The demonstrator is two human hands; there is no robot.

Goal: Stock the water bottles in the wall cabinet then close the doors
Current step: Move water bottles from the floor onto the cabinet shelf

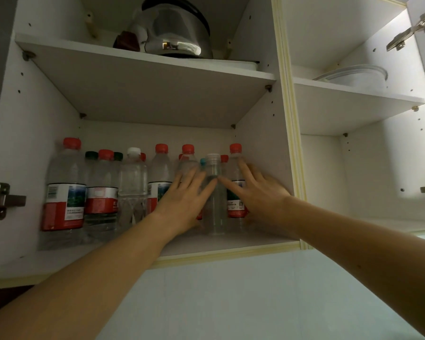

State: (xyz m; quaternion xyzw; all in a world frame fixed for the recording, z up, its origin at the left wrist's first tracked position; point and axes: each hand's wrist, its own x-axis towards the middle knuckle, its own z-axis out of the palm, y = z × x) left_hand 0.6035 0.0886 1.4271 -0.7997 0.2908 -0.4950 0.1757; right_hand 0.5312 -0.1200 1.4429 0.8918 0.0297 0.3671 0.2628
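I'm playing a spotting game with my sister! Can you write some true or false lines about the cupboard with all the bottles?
1. A shiny steel kettle sits on the upper shelf. True.
2. The tall clear bottle with the pale cap stands between the left hand and right hand. True.
3. Every bottle cap is red. False: some are white, dark green or pale.
4. The cupboard doors are closed. False: the white wall cabinet stands open.
5. The right hand's fingers are straight. True.
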